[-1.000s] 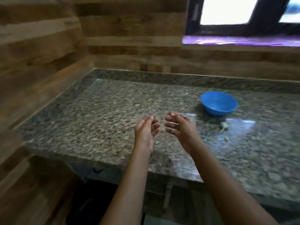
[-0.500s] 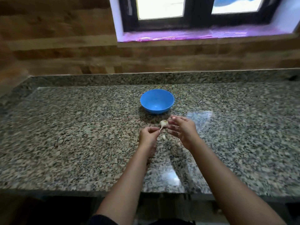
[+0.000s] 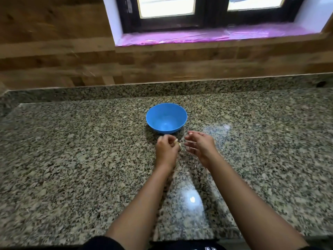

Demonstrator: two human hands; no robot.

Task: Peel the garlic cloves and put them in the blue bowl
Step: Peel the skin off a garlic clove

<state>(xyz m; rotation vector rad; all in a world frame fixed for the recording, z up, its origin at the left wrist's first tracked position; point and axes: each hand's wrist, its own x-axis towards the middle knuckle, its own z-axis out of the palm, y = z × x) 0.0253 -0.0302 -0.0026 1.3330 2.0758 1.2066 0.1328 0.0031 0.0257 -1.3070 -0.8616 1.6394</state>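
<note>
A blue bowl (image 3: 166,117) stands on the granite counter (image 3: 72,159), and its inside looks bare. Just in front of the bowl my left hand (image 3: 166,147) grips a small pale piece of garlic (image 3: 177,142), which is mostly hidden by the curled fingers. My right hand (image 3: 201,145) hovers a little to the right of it, fingers loosely curled toward the garlic and apart from it, holding nothing that I can see.
A wood-panelled wall (image 3: 162,64) rises behind the counter, with a window (image 3: 207,13) and a pink-lined sill (image 3: 216,35) above it. The counter's front edge runs along the bottom of the view.
My head turned right, bringing the bowl to the middle of the view. Both hands met on the garlic; now only my left hand grips it and my right hand has drawn slightly away.
</note>
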